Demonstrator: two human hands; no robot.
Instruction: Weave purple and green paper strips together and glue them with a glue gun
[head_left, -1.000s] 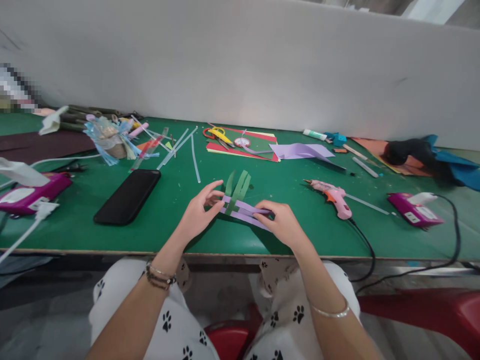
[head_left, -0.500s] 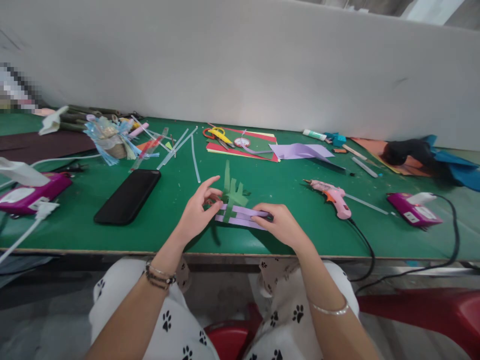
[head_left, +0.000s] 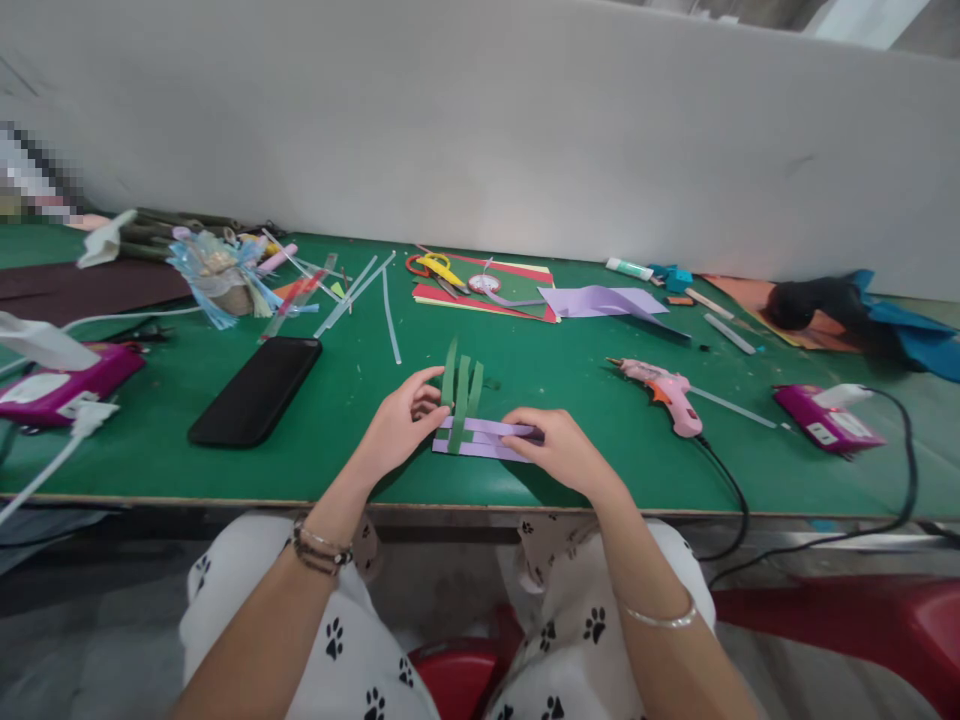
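Three green paper strips (head_left: 460, 386) cross two lilac paper strips (head_left: 484, 438) in a small weave near the front of the green table (head_left: 337, 440). My left hand (head_left: 399, 425) pinches the left end of the weave, thumb and fingers closed on the strips. My right hand (head_left: 559, 448) presses on the right ends of the lilac strips with its fingers curled over them. The green strips point away from me and lift slightly off the table.
A black phone (head_left: 256, 389) lies to the left. A pink glue gun (head_left: 666, 392) with a cable lies to the right. Scissors (head_left: 435, 269) and coloured paper sheets (head_left: 517, 290) sit behind. Purple devices (head_left: 56, 385) (head_left: 829, 418) lie at both sides. The table edge runs just below my hands.
The weave has been turned and squared up: the lilac strips now lie level and the green strips stand straighter. Both hands stayed on the weave, shifting slightly.
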